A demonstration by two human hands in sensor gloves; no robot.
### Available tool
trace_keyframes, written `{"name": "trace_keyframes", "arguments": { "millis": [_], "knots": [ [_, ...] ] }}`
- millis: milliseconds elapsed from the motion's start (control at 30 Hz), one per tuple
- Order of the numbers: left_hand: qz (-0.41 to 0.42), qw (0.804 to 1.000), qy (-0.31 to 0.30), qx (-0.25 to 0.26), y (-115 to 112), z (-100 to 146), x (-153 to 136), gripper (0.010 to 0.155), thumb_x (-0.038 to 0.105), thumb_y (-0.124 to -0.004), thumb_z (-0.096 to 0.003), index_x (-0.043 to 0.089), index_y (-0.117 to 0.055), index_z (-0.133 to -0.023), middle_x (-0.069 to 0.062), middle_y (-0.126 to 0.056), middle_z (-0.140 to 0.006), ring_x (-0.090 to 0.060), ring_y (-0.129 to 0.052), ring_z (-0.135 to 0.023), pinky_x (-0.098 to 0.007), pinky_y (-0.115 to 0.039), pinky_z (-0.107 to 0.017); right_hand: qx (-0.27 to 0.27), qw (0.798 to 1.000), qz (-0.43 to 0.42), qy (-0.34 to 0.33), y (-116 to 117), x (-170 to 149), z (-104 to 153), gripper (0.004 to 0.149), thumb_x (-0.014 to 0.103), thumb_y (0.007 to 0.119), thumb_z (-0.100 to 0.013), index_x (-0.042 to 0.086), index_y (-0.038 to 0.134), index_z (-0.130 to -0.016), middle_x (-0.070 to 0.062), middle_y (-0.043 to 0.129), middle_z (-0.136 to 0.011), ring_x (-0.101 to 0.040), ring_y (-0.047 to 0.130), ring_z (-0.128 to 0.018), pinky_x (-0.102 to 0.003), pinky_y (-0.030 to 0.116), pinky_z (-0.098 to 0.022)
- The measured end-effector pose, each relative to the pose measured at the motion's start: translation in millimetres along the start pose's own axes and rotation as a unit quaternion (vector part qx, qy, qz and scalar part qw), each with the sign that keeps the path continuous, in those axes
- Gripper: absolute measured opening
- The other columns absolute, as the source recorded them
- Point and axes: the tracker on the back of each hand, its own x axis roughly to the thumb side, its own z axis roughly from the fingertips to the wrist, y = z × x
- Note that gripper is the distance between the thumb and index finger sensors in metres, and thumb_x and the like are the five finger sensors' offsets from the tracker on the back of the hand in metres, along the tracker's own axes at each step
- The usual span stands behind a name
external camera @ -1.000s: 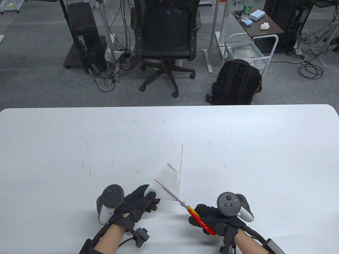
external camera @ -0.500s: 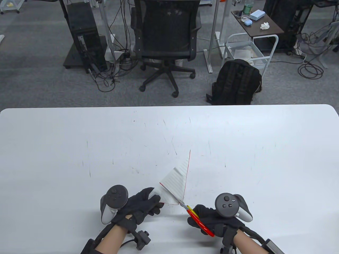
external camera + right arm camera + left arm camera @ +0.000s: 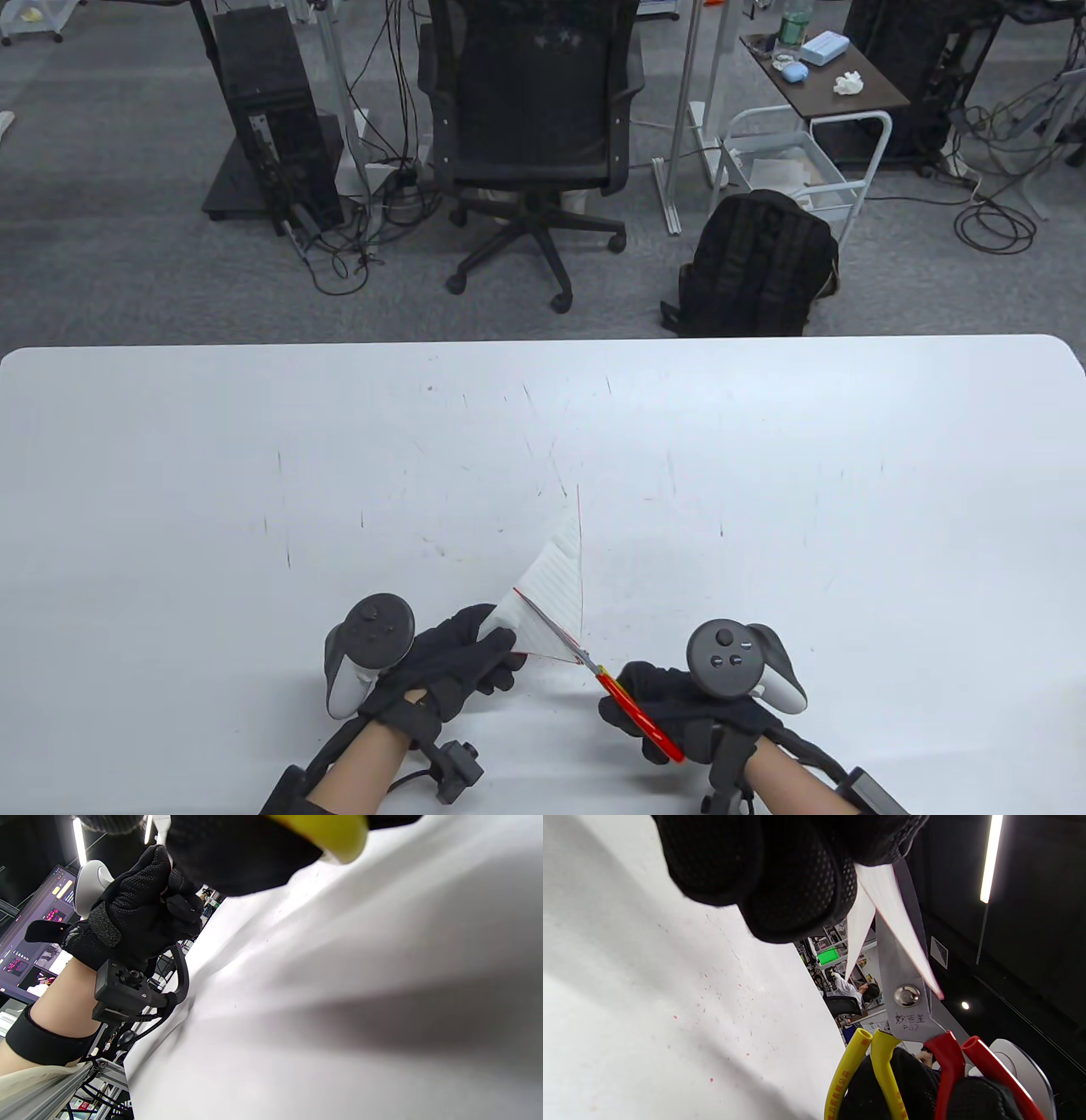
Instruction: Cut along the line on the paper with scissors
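Gripping the paper (image 3: 551, 586) taut above the desk's (image 3: 170, 475) near edge, the left hand (image 3: 450, 666) steadies it; the right hand (image 3: 670, 700), fingers wrapped around the handles, drives the scissors (image 3: 594, 671) along the red line.

bright overhead light, blurred wrist views

On my scissors (image 3: 908, 1001), just under the pivot rivet, I see stamped characters with what looks like "P07" beneath, too blurred to be sure. The yellow handle (image 3: 842, 1079) carries small red printing I cannot read
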Motion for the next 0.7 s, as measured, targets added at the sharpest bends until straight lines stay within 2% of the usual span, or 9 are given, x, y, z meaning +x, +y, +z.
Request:
{"name": "trace_keyframes", "arguments": {
  "millis": [433,700],
  "knots": [
    [0.012,0.999,0.010,-0.028,-7.4,-3.1,-0.5,0.039,0.037,-0.070,-0.0599,0.017,-0.072,-0.093,-0.002,-0.096,-0.070,-0.012,-0.101,-0.054,-0.027,-0.089,-0.041,0.014,1.000,-0.005,0.008,2.1,-0.3,0.4,0.067,0.060,0.054,-0.060,0.000,0.054,-0.090,-0.018,0.079,-0.072,-0.009,0.091,-0.035,-0.046,0.072,-0.040],
    [0.010,0.999,0.017,-0.035,-8.9,-3.4,-2.2,0.040,0.039,-0.070,-0.0604,0.014,-0.072,-0.093,-0.003,-0.096,-0.070,-0.013,-0.101,-0.054,-0.028,-0.089,-0.042,0.008,1.000,-0.003,0.014,1.9,0.1,0.2,0.064,0.058,0.056,-0.060,0.001,0.057,-0.087,-0.016,0.082,-0.068,-0.006,0.092,-0.031,-0.043,0.074,-0.037]
  ]
}}
